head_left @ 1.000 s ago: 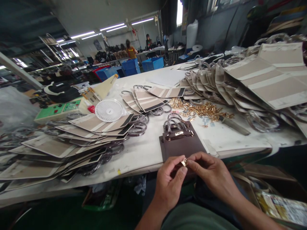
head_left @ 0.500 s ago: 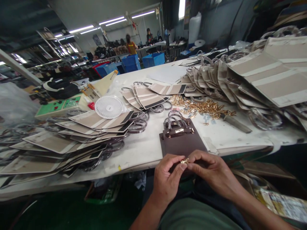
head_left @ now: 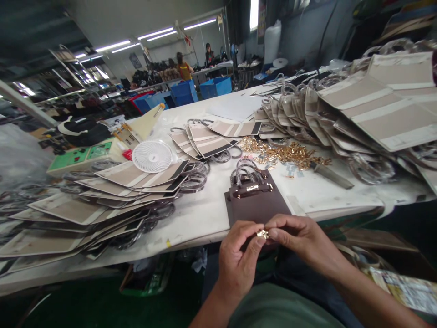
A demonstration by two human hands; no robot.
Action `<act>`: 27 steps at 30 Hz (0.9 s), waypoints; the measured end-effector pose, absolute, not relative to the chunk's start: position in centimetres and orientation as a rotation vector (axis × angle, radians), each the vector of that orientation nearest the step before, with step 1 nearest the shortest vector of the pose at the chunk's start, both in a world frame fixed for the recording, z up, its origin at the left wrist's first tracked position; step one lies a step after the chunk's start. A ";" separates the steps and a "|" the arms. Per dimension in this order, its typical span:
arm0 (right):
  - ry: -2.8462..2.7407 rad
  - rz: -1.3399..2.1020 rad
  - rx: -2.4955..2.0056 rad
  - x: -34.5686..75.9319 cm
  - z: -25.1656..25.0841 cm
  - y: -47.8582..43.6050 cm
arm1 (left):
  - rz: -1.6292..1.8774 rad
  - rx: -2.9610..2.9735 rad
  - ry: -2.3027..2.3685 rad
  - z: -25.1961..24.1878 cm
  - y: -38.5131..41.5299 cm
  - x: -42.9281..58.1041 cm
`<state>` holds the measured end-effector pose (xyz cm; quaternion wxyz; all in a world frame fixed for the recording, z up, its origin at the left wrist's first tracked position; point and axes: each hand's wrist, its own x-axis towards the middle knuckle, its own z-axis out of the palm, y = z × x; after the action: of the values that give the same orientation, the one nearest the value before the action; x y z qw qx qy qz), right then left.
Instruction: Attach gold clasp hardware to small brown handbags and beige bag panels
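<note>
Small shiny gold metal fittings [head_left: 262, 233] sit between the fingertips of both hands, just past the table's front edge. My left hand [head_left: 239, 255] pinches them from the left, thumb and forefinger closed. From the right, my right hand [head_left: 300, 237] also pinches at the gold metal; how many pieces there are I cannot make out. Right behind the hands lies a dark brown bag panel [head_left: 256, 205] with a strap, gold hardware and plastic-wrapped handles. Beyond it a heap of gold fittings [head_left: 290, 154] is spread on the white table [head_left: 211, 207].
Stacked beige-backed panels with wrapped handles [head_left: 68, 207] fill the left; another large stack [head_left: 382, 100] is at the right. A white fan [head_left: 152, 156] stands by a green control box [head_left: 82, 155]. A flat tool [head_left: 332, 176] lies near the fittings. Two people are far behind.
The gold metal has turned a little between my fingertips, which stay pinched on it. The whole view has shifted slightly; the bag panel and stacks have not moved on the table.
</note>
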<state>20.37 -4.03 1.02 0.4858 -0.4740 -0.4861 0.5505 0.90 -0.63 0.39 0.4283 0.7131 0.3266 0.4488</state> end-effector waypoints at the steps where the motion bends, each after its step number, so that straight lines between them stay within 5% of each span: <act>1: -1.214 1.299 -1.172 20.3 1.1 -4.0 | 1.124 1.799 0.820 0.5 -0.7 0.9; 7: -1.319 1.061 -1.249 19.4 1.7 -4.5 | 1.132 1.928 0.830 0.8 -1.1 1.1; 20: -0.916 1.324 -1.027 18.4 -0.9 -3.6 | 1.148 1.619 0.814 -1.1 0.2 2.0; 27: -1.035 0.997 -1.366 19.3 -3.0 0.6 | 1.071 1.800 1.240 -4.1 4.3 1.1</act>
<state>19.27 0.60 -3.02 0.5476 -0.5763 -0.4369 0.4208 1.05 4.31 -4.07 0.3464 0.6937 0.4779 0.4129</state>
